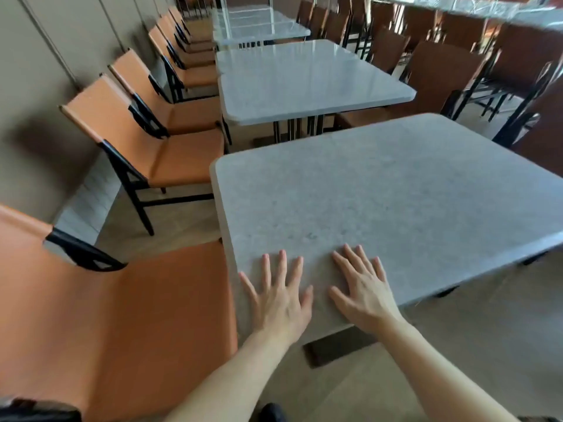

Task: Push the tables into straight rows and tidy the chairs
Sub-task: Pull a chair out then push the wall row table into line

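Note:
A grey marble-look table (380,190) stands right in front of me, turned at an angle to the row behind it. My left hand (278,295) lies flat on its near corner with fingers spread. Beside it, my right hand (364,289) presses flat on the same top, fingers straight. A second grey table (304,80) stands beyond a gap, and a third table (259,24) further back. An orange chair (131,315) sits against the near table's left edge.
Several orange chairs (170,153) line the left wall (33,86). Brown chairs (435,74) crowd the right side of the tables. Another table (487,7) wrapped in plastic runs along the top right. Tan floor (457,345) lies open to my right.

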The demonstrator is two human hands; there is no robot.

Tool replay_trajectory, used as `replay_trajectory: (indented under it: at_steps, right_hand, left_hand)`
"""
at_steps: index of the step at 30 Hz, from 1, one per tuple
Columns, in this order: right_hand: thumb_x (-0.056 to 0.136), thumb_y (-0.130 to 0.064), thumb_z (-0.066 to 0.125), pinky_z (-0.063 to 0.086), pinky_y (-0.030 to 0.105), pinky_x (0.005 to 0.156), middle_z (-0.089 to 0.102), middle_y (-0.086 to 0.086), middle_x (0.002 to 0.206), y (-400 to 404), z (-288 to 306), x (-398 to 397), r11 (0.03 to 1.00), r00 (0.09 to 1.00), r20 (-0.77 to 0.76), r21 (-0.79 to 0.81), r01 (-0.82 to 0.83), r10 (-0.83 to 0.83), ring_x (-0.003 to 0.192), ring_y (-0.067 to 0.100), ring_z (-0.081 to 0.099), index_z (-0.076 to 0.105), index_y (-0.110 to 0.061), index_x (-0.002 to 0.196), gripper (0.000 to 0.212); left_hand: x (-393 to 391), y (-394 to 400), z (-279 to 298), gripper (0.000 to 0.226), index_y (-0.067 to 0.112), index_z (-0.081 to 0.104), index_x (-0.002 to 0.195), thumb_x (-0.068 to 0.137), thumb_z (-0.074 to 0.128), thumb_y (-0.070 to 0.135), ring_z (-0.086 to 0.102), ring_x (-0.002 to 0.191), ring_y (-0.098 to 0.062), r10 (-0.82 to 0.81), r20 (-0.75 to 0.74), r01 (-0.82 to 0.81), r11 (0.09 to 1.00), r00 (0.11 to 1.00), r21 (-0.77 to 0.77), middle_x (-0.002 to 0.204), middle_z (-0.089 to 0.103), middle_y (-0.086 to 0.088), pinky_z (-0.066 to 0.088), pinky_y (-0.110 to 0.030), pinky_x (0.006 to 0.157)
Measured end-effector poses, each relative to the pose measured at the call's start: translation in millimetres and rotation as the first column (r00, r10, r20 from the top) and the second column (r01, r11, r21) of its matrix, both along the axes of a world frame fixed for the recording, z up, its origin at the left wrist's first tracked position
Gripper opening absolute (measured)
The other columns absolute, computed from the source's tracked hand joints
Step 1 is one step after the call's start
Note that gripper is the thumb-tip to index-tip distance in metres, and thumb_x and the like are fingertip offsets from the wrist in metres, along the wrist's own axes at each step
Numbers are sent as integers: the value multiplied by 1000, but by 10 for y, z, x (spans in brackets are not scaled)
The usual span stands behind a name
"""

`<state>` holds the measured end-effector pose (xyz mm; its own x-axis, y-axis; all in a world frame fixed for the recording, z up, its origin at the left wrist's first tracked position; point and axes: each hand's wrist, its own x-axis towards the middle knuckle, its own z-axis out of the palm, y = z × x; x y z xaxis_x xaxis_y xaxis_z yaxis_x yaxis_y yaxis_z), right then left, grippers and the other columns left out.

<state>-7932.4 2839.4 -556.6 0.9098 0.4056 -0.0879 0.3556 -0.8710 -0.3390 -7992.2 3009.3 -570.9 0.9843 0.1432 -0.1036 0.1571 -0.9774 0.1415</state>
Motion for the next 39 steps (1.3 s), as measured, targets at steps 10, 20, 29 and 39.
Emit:
replay_trajectory:
  at_steps: [10, 20, 29, 39]
  right_hand:
    - [89, -68, 18, 20, 60, 118, 31, 11, 161, 8, -247, -254, 983, 966, 254, -182, -9, 55, 149, 36, 25, 38, -18, 152, 83]
    - [84, -56, 42, 38, 59, 104, 54, 19, 142, -35, -315, -88, 976, 922, 340, -172, -131, 184, 135, 43, 46, 59, -6, 132, 71]
    - [86, -59, 39, 39, 63, 106, 52, 14, 148, 206, -280, 59, 982, 934, 322, -150, -112, 156, 138, 40, 46, 59, -12, 137, 73]
    - [82, -67, 18, 24, 62, 115, 36, 8, 160, 968, -296, 689, 994, 944, 325, -106, -22, 55, 150, 35, 27, 44, -17, 150, 89]
  left_hand:
    - [-374, 13, -160, 120, 27, -17, 159, 73, 29, 97, -29, 148, -45, -49, 9, 49, 998, 999, 46, 163, -29, -19, -16, -75, 111]
    - [-321, 65, -144, 126, 25, -21, 157, 75, 50, 86, -28, 147, -47, -123, -23, 124, 988, 992, 95, 163, -30, -19, -8, -75, 114]
    - [-67, 375, -164, 125, 29, -17, 158, 72, 54, 87, -31, 149, -38, -163, -7, 164, 983, 987, 79, 166, -26, -8, -12, -71, 115]
    - [781, 1223, -155, 125, 37, -16, 158, 68, 54, 90, -30, 151, -27, -251, 2, 249, 961, 968, 122, 167, -26, 4, -12, -63, 121]
